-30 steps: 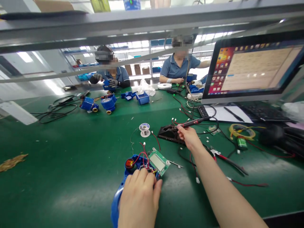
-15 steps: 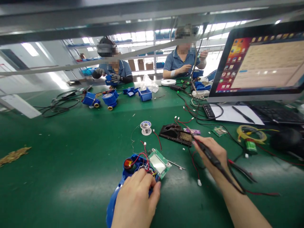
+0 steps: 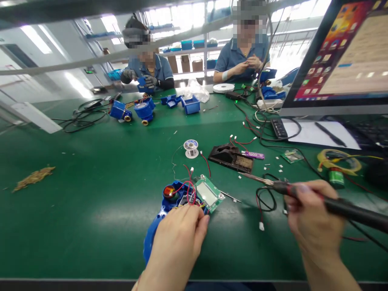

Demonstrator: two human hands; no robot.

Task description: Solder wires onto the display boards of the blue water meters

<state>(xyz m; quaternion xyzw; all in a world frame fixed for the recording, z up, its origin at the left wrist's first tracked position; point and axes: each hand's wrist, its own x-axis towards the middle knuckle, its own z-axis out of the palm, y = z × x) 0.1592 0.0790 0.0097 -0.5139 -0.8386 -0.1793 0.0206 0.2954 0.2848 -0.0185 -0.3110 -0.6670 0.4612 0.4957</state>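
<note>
While the left hand [image 3: 180, 228] is clamped over a blue housing [image 3: 153, 228] on the bench [image 3: 91, 238], apparently to steady it, a soldering iron [image 3: 281, 187] is gripped by its handle [image 3: 351, 210] in the right hand [image 3: 315, 220], well apart, presumably clear of the heat. Solder [image 3: 191, 149] and a stand [image 3: 226, 157] are set beyond, seemingly for easy reach; much of the housing is hidden, and the monitor [image 3: 348, 60] is cut off at right.

Green tabletop [image 3: 91, 169] across the frame, blue meter housing [image 3: 154, 226] and green circuit board [image 3: 214, 188] at lower centre, black-and-red soldering iron [image 3: 280, 187] at lower right
</note>
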